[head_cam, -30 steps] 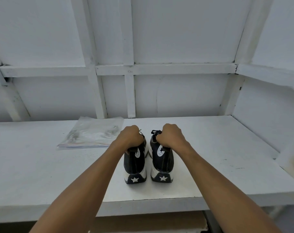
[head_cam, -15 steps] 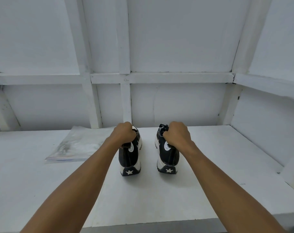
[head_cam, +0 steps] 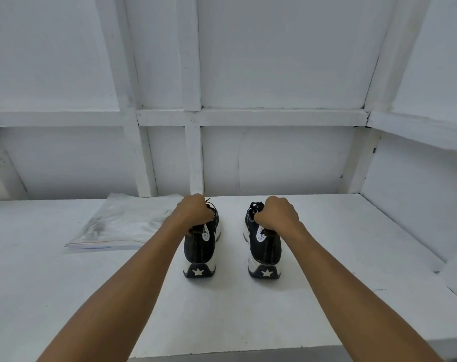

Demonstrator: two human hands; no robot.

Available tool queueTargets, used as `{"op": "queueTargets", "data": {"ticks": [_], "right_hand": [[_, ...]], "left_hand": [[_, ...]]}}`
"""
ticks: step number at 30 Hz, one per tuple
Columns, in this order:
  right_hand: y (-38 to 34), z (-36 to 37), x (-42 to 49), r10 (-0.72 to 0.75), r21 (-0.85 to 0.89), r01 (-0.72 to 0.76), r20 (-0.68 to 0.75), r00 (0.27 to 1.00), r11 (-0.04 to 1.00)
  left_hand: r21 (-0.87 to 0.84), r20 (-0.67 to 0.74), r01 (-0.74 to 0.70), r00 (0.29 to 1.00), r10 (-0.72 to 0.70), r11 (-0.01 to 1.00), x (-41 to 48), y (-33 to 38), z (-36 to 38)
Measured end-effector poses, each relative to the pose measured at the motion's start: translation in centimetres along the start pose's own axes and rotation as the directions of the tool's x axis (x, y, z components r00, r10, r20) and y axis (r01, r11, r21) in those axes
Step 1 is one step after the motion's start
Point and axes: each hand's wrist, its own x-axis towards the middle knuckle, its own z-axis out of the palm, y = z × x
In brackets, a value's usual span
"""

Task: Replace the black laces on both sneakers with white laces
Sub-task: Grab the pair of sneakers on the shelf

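Two black high-top sneakers with white soles stand upright on the white table (head_cam: 326, 296), heels toward me, each heel showing a white star. My left hand (head_cam: 193, 211) is closed over the collar of the left sneaker (head_cam: 200, 253). My right hand (head_cam: 277, 214) grips the collar of the right sneaker (head_cam: 264, 253). Black laces (head_cam: 256, 205) poke out past my knuckles. The sneakers stand about one shoe-width apart. Their fronts are hidden behind my hands.
A clear zip bag (head_cam: 123, 223) lies flat on the table to the left of the sneakers, its contents too blurred to name. White framed walls close the back and right side. The table's front edge (head_cam: 235, 354) runs under my forearms.
Both hands have carried the sneakers farther back on the table and spread them apart; a second ago they stood side by side, almost touching, near the front edge.
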Motion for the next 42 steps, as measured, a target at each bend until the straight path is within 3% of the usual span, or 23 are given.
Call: {"op": "queueTargets", "data": {"ticks": [19,30,37,42], "right_hand": [[3.8,-3.4,-1.1,0.050,-0.015,-0.054,-0.179,0.983,0.998],[5.2,-2.3,-1.6,0.127,-0.003,-0.128,-0.121,0.985,0.992],[7.1,-3.4,-0.5,0.161,0.252,-0.146,-0.040,0.986,0.957],[8.7,-4.4,-0.3,0.151,0.598,-0.138,0.029,0.988,0.790]], "left_hand": [[0.068,-0.136,0.014,0.991,-0.005,0.998,-1.7,-4.9,-3.6],[0.119,-0.113,0.040,0.993,-0.026,0.992,-2.0,-5.8,-2.7],[0.311,-0.265,0.025,0.962,0.061,0.950,-2.3,-1.7,-3.0],[0.259,-0.247,-0.064,0.960,0.130,0.964,-1.6,2.3,-1.4]]}}
